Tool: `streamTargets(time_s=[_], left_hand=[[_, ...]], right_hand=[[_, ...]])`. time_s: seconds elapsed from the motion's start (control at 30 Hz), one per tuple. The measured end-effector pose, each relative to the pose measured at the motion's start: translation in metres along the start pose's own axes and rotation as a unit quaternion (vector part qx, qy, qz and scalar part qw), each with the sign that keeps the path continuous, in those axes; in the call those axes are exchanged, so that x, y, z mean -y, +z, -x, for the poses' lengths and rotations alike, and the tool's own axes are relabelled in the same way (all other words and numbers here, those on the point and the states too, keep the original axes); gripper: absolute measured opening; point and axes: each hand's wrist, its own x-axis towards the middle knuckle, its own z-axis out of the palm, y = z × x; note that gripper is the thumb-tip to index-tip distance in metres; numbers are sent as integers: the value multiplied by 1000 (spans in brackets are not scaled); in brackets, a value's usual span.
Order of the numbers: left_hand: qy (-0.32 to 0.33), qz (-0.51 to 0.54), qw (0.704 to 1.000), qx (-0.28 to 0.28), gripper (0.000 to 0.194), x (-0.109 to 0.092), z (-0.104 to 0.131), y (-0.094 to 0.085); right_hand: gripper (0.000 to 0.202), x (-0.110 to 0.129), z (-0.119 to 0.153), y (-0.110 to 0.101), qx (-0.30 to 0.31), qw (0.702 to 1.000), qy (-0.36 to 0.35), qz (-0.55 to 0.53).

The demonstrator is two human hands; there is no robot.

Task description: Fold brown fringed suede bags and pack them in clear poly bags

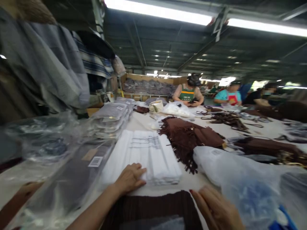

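My left hand (133, 177) rests on the near left part of a stack of white sheets (153, 159) with dark printed lines. Its fingers are bent and the thumb is apart from them. Blurred by motion, my right hand (216, 207) is beside the right edge of a dark brown cloth piece (158, 204) at the bottom of the view. Whether its fingers grip that edge cannot be made out. A clear plastic sheet (168, 223) lies over the brown piece's near part.
Grey bagged items (109, 116) are stacked at left, where another person's hand (27, 189) shows. Brown fringed bags (192, 134) and a translucent plastic bag (237, 172) lie right. Grey garments (55, 54) hang at upper left. Several people, including a co-worker (188, 92), are across the table.
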Motion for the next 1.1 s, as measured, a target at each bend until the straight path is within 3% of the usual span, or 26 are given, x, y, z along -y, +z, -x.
streamTargets(time_s=[0.07, 0.17, 0.2, 0.3, 0.37, 0.5, 0.63, 0.7, 0.9, 1.1], left_hand=[[-12, 4, 1000, 7, 43, 4, -2, 2], [-20, 14, 1000, 2, 39, 10, -2, 7], [-20, 18, 1000, -4, 36, 11, -2, 8], [-13, 33, 999, -19, 28, 10, -2, 7], [-10, 43, 999, -23, 26, 11, -2, 6], [-13, 60, 998, -17, 29, 14, -3, 4], [-29, 78, 996, -20, 54, 12, -3, 2], [-41, 83, 995, -29, 57, 8, -5, 0], [-66, 78, 994, -49, 23, -7, -19, -4], [-80, 69, 994, -29, 17, -8, -27, -8]], right_hand=[[9, 11, -46, 27, 24, 996, -82, 11], [38, 20, -89, 61, 101, 977, -172, 78], [40, 20, -95, 70, 123, 971, -184, 93], [18, 14, -103, 92, 151, 965, -185, 109], [21, 8, -103, 100, 162, 965, -176, 108], [21, 3, -108, 105, 167, 973, -133, 82], [13, 4, -117, 102, 165, 983, -65, 44], [11, 6, -121, 100, 166, 985, -36, 23], [19, 6, -129, 95, 175, 982, 38, -60], [26, 4, -130, 90, 199, 966, 75, -149]])
